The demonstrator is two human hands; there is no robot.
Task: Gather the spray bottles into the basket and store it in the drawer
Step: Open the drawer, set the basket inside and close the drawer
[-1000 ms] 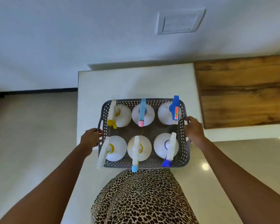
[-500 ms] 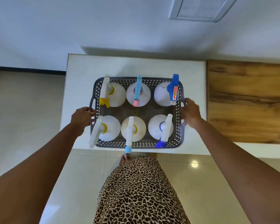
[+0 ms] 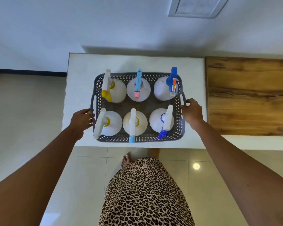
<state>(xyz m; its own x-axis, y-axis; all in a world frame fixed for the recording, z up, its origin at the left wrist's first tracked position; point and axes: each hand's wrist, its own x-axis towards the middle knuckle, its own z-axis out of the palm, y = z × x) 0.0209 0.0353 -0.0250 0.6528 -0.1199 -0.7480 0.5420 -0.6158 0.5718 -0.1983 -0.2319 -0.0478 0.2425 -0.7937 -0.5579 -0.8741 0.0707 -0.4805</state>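
Note:
A dark grey perforated basket (image 3: 179, 126) sits on the white cabinet top (image 3: 82, 82). Inside stand several white spray bottles in two rows: yellow-trigger bottle (image 3: 116, 92), light-blue-and-pink one (image 3: 138, 88), dark-blue one (image 3: 163, 88), and in the near row a white-trigger bottle (image 3: 112, 123), a light-blue-nozzle bottle (image 3: 135, 123) and a blue-nozzle bottle (image 3: 160, 120). My left hand (image 3: 80, 119) curls round the basket's left handle. My right hand (image 3: 192, 111) curls round the right handle. No drawer is visible.
A wooden surface (image 3: 248, 95) adjoins the cabinet on the right. A white wall (image 3: 104, 22) with a wall panel (image 3: 198, 7) lies behind. Glossy tiled floor (image 3: 88, 168) surrounds my leopard-print skirt (image 3: 145, 193) and bare foot (image 3: 126, 160).
The basket has gone from the cabinet's front edge, partly overhanging, to further back on the top. Both hands stayed on the handles, and the view pulled back.

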